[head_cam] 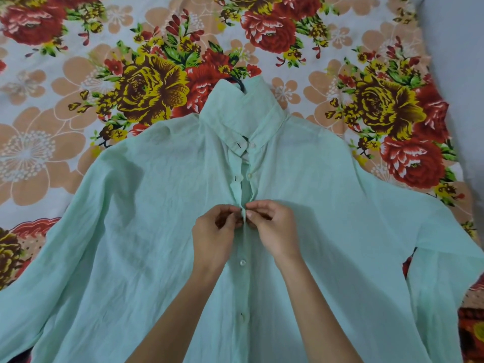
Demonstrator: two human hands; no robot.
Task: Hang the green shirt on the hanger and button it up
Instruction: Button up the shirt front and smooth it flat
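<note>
Flowers in red, yellow and peach cover the bed sheet [78, 74]. On it lies the green shirt [131, 231], front side up and spread wide, with its sleeves out to both sides. The collar [243, 106] points away from the person. The dark hook of the hanger [237, 83] pokes out at the top of the collar, and the rest of the hanger is hidden inside the shirt. Both hands are at the middle of the shirt front, very close together. The left hand [214, 231] pinches the edge of the flap with the button holes, fingers and thumb curled round the cloth. The right hand [275, 229] pinches the edge of the other flap, the one with the buttons, in the same way. The fingers hide the button there, so I cannot tell if it is through its hole. Below the hands the front is closed, and a white button [242, 262] and a smaller-looking button [242, 316] sit done up. Above the hands the front gapes open a little. An open button [249, 175] sits there beside its hole, and the neck button [252, 145] is undone too.
</note>
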